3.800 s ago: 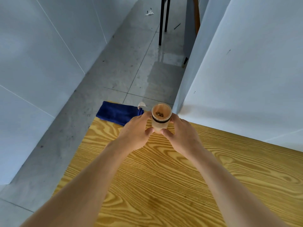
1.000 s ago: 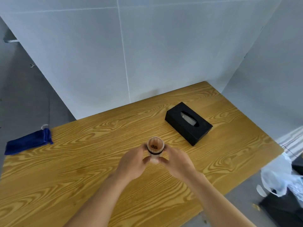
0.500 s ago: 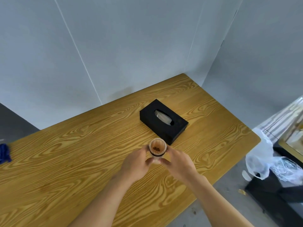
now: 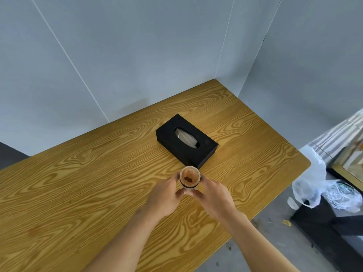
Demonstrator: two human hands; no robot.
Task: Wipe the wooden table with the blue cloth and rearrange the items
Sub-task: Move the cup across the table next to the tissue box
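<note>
Head view: a small glass jar (image 4: 190, 178) is cupped by left hand (image 4: 164, 196) and right hand (image 4: 215, 197) near a black tissue box (image 4: 186, 141); judged light, breakable, best gripped at its sides.

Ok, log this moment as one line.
left hand: holding cup | right hand: holding cup | cup: near tissue box | table: cloth not in view
</note>
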